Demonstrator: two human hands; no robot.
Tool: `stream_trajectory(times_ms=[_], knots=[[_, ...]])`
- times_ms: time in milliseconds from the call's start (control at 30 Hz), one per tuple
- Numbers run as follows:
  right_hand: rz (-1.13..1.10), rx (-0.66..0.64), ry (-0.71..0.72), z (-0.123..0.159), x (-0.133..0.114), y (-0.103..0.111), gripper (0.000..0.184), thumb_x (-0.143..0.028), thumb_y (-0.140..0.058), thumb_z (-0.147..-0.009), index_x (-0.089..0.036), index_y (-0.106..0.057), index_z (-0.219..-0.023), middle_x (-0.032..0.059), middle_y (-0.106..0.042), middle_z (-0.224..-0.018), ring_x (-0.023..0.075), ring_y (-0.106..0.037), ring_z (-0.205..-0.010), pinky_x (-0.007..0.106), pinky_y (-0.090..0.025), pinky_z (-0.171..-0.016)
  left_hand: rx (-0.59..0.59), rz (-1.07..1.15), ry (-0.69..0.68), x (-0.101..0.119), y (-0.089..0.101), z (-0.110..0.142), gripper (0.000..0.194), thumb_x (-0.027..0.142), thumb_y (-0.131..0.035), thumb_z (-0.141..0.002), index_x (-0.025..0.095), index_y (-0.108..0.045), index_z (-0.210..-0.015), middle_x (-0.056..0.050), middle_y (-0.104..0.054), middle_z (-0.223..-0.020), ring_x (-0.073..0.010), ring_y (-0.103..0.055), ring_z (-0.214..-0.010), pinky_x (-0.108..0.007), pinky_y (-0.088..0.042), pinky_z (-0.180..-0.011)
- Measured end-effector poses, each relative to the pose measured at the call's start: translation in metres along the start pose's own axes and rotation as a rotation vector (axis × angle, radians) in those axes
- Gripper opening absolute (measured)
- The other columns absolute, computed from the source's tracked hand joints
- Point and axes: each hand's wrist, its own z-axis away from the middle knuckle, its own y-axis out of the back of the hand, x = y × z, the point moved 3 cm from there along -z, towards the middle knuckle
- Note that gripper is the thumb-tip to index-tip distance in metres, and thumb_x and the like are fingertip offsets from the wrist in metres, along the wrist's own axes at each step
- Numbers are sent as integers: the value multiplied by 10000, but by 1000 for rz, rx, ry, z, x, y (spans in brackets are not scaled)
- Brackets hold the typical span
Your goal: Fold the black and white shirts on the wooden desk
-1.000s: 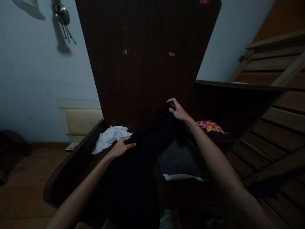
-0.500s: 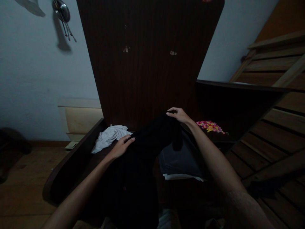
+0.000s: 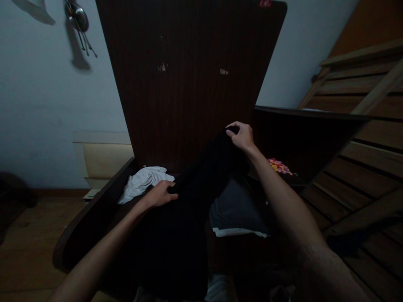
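A black garment [image 3: 189, 218] hangs stretched between my two hands; its exact kind is too dark to make out. Gripping its upper right corner, my right hand [image 3: 241, 135] is raised in front of the dark wooden panel. Lower down, my left hand [image 3: 160, 193] pinches the garment's left edge between thumb and fingers. Just behind the left hand lies a crumpled white cloth [image 3: 146, 180]. Below my right forearm sits a stack of folded dark grey clothes [image 3: 237, 209] with a white layer at the bottom, partly covered by the black garment.
The dark wooden panel [image 3: 189, 96] rises behind the surface, whose raised left edge [image 3: 91, 214] curves toward me. At right, a dark open shelf [image 3: 302, 142] holds a pink and yellow patterned item [image 3: 279, 166]. Wooden slats [image 3: 371, 167] stand beyond it.
My right hand has moved up and slightly right, lifting the garment's corner and drawing the cloth out diagonally. My left hand stays nearly in place on the left edge.
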Motion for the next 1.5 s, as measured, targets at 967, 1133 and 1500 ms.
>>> stream_trajectory(times_ms=[967, 1133, 1500], knots=[[136, 305, 176, -15, -78, 69, 183, -368, -568, -884, -220, -637, -967, 87, -687, -997, 272, -630, -995, 440, -481, -908, 837, -301, 91, -42, 105, 47, 299, 205, -426, -697, 202, -525, -980, -72, -656, -900, -232, -634, -821, -323, -476, -745], [89, 461, 95, -1, -78, 125, 91, -302, -631, -823, -224, -657, -860, 57, -704, -897, 255, -664, -877, 420, -528, -815, 931, -284, -23, 13, 140, 64, 342, 166, -406, -704, 191, -570, -1003, -40, -658, -841, -174, -590, -738, -283, -457, -707], [120, -16, -447, 61, 84, 54, 222, -263, -667, -704, -152, -723, -887, 55, -734, -822, 211, -682, -765, 325, -541, -698, 206, -297, 144, -33, 115, -25, 343, 216, -509, -677, 144, -634, -989, -54, -702, -951, -198, -634, -863, -297, -488, -784]])
